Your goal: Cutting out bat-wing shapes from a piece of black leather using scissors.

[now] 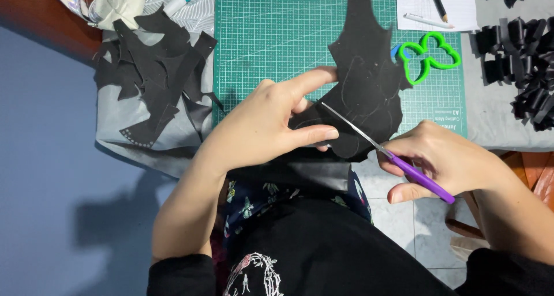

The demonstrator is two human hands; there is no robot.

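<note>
— Worktop (496, 126) first: what covers it?
— Grey cloth, with a green cutting mat (271, 36) across the middle. Black scraps (156, 77) pile at the mat's left edge, and rolled black strips (522, 59) sit by the worktop's right edge.
— Any containers?
— A cream pouch (112, 2) lies at the far left corner; I cannot tell what it holds.
— And the black sheet (369, 88)?
— It lies over the mat's near edge, toward the right. The left hand (265, 128) pinches it, fingers closed on its near-left part.
— The right hand (444, 163)?
— Its fingers grip purple-handled scissors (386, 152), blades parted over the sheet.
— Smaller things?
— A green butterfly-shaped cutter (430, 56) just beside the sheet, and a pencil (437, 2) on white paper (456, 16) at the far edge.
</note>
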